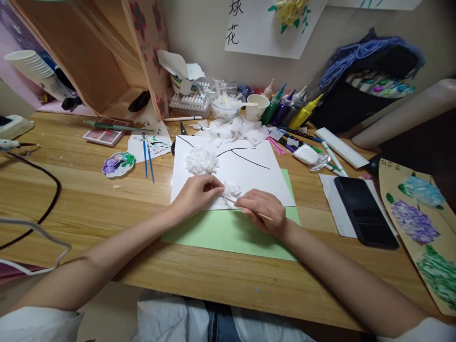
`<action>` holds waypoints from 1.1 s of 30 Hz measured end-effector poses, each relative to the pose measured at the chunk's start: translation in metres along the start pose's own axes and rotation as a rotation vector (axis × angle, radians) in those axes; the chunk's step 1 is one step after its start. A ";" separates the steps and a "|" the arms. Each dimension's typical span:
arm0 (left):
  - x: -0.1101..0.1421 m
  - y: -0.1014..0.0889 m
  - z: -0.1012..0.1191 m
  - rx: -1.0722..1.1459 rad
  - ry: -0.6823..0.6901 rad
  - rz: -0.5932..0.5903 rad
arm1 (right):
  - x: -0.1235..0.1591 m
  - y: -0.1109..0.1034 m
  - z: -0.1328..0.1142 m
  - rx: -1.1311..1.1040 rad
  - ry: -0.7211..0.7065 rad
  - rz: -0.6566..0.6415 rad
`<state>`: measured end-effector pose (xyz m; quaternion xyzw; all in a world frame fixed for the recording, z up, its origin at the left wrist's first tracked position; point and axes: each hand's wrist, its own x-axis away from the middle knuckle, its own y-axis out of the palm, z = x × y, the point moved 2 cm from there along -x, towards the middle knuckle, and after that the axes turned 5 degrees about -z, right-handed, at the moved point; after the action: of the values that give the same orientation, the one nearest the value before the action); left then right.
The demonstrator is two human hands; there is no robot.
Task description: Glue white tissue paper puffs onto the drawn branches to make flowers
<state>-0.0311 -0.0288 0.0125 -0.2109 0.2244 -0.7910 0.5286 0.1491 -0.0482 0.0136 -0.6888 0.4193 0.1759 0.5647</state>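
"Small flower [232, 188]: where is it laid?"
"On white paper [257, 179], near its lower edge."
"What's held?"
"A stick [229, 199] is gripped by the right hand [264, 209]; the left hand [197, 192] is pinched, on what cannot be told."

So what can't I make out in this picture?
All in the head view:
What the left hand pinches, if anything: its own grip hides it.
Middle of the stick: covered by the right hand.
Part of the scissors: hidden by the white sheet.
Top of the poster: cut off by the upper edge.
Writing on the card: too small to read.
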 end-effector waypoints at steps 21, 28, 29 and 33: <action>0.001 0.004 -0.003 -0.032 0.027 0.053 | -0.002 0.002 0.005 -0.002 0.460 0.094; 0.002 0.005 -0.003 -0.044 0.045 0.063 | 0.003 -0.001 0.002 -0.047 0.331 0.158; 0.002 0.005 -0.003 -0.044 0.043 0.062 | 0.004 -0.001 0.002 -0.046 0.328 0.155; 0.001 0.006 -0.003 -0.047 0.039 0.062 | 0.003 0.000 0.003 -0.032 0.323 0.112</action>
<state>-0.0292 -0.0316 0.0065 -0.2007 0.2599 -0.7727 0.5433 0.1517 -0.0467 0.0104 -0.6926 0.5393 0.1006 0.4684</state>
